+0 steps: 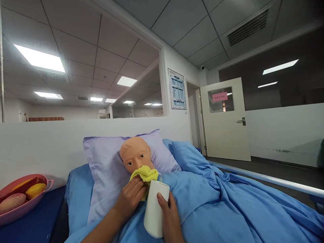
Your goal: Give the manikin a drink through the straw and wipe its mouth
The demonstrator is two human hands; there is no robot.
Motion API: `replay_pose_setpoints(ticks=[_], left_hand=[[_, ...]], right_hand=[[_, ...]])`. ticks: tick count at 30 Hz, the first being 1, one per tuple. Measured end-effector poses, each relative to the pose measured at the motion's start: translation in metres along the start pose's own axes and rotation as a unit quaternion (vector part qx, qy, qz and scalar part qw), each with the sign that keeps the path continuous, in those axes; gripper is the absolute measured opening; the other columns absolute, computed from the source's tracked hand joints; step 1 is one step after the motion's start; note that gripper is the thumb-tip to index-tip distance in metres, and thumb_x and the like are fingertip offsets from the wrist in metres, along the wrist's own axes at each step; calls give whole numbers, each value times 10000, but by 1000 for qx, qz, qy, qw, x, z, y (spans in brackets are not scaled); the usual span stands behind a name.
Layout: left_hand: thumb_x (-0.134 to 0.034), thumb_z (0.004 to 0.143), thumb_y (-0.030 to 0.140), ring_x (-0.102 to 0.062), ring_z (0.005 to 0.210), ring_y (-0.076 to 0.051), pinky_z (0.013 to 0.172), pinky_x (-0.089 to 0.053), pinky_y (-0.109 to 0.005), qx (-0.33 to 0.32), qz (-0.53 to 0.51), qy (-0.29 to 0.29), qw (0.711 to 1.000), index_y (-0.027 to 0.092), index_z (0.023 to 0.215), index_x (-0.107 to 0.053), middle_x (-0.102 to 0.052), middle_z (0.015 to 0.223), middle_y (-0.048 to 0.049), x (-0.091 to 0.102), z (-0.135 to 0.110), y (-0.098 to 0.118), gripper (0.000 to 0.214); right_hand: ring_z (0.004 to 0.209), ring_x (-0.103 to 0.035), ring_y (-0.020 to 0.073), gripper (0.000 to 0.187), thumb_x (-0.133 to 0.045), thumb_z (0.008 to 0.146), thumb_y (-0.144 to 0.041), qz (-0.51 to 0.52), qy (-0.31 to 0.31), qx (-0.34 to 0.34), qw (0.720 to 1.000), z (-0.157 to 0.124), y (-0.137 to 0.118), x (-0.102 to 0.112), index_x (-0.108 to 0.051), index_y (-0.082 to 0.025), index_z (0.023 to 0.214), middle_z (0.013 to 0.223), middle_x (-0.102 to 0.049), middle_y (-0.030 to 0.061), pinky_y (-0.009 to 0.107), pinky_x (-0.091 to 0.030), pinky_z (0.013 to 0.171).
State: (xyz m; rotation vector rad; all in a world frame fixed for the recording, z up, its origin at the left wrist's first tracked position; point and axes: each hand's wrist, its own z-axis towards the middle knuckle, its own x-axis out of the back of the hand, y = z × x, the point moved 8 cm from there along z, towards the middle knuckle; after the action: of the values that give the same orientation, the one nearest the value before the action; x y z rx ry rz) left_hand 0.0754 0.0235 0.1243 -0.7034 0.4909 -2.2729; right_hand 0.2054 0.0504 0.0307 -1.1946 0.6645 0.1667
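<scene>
A yellow cloth lies over the mouth and chin of a mannequin, whose bald head rests on a lilac pillow. Bunched fingers of my left hand press the cloth there. My right hand is wrapped round a tall white cup, thumb on the near side. The cup leans slightly, its rim close to the cloth. Something thin and pale, perhaps a straw, shows at the rim. The cup's contents are hidden.
Blue bedding covers the mannequin's body, with a metal bed rail along the right. At left, a pink basket of fruit stands on a dark blue surface. A cream door stands ajar behind.
</scene>
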Motion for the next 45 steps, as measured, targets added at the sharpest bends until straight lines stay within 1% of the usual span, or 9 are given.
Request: replay_pose_setpoints(ticks=[6,9,12,16,21,28,32,39,45], left_hand=[[-448,982,132,-658,1097,-189,1018,-557,-378,20,-53,-5,998,112,1012,-669,-728,964,-98,11,-8,5,224],[-467,977,138,-578,1243,-220,1058,-530,-399,0,-76,-3,997,80,1114,-640,-713,1104,-142,22,8,4,228],[-488,966,120,-521,1308,-240,1074,-514,-442,-15,-52,30,998,77,1166,-617,-694,1173,-151,28,29,-3,242],[-511,955,114,-539,1288,-250,1073,-513,-457,-15,-12,38,999,87,1131,-634,-696,1175,-137,14,44,-14,216],[-488,965,127,-637,1147,-213,1061,-528,-431,-6,20,12,1000,116,1110,-659,-725,1096,-96,-4,28,-10,224],[-488,962,126,-633,1166,-232,1037,-544,-428,24,26,24,999,101,1080,-675,-731,1071,-113,-1,-1,1,222],[-441,982,139,-659,1116,-213,1021,-555,-422,41,-7,17,999,120,1098,-671,-738,1021,-104,0,-9,3,259],[-460,965,109,-557,1272,-229,1068,-517,-428,29,-52,44,997,98,1208,-609,-700,1161,-148,24,28,-3,285],[-472,957,112,-590,1237,-252,1040,-538,-447,6,21,43,999,95,1134,-640,-717,1144,-137,5,44,-16,245]], right_hand=[[676,-633,216,584,-751,663,-618,-4,12,2,1000,-1,2,-4,-658,-185,1043,785,-688,26,305,-516,579],[728,-650,251,583,-712,682,-649,-11,30,16,999,0,4,-1,-666,-191,1040,813,-699,47,343,-528,624],[785,-660,271,580,-733,680,-628,-20,7,14,1000,2,2,0,-665,-187,1050,861,-710,56,369,-536,688],[794,-653,256,599,-732,698,-633,-49,-35,-1,998,5,1,0,-638,-181,1080,880,-712,45,347,-524,687],[791,-646,246,549,-735,700,-614,-23,-14,16,1000,5,2,-1,-653,-187,1035,848,-702,38,339,-520,699],[791,-647,244,531,-744,706,-588,-16,-36,19,999,2,0,-6,-659,-181,1036,855,-711,36,341,-518,714],[763,-640,237,550,-749,690,-608,-29,-7,16,999,3,4,-4,-663,-194,1043,842,-711,29,330,-510,689],[900,-657,287,503,-744,699,-596,-31,-22,43,998,4,-4,-4,-674,-214,1019,937,-735,52,391,-521,825],[811,-635,254,598,-729,677,-662,-75,-38,4,996,4,-1,1,-663,-192,1040,878,-719,32,348,-513,729]])
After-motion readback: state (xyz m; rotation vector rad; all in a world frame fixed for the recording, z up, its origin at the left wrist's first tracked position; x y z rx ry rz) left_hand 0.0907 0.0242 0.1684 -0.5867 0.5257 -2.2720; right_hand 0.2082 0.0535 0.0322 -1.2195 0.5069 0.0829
